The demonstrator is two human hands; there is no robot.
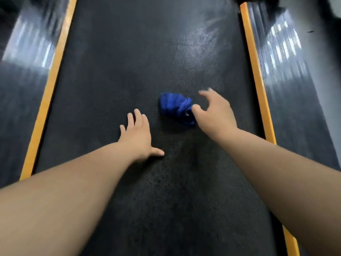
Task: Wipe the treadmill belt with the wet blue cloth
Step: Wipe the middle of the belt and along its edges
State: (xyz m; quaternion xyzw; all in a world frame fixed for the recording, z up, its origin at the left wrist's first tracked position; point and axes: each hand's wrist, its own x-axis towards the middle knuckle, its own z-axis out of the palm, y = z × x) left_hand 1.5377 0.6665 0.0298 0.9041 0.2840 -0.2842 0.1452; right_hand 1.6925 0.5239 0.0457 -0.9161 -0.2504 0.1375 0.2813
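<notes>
Loosely spread, the right hand (216, 114) reaches beside the blue cloth (172, 106).

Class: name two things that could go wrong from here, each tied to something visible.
1. The blue cloth lies bunched up, and the right hand is open beside it, not gripping; wiped like that it may cover only a narrow strip.
2. The left hand rests flat on the treadmill belt; if the belt rolls, that hand might slip.

A gym or home exercise space: a black treadmill belt (129, 71) between orange-edged side rails (252, 58).
</notes>
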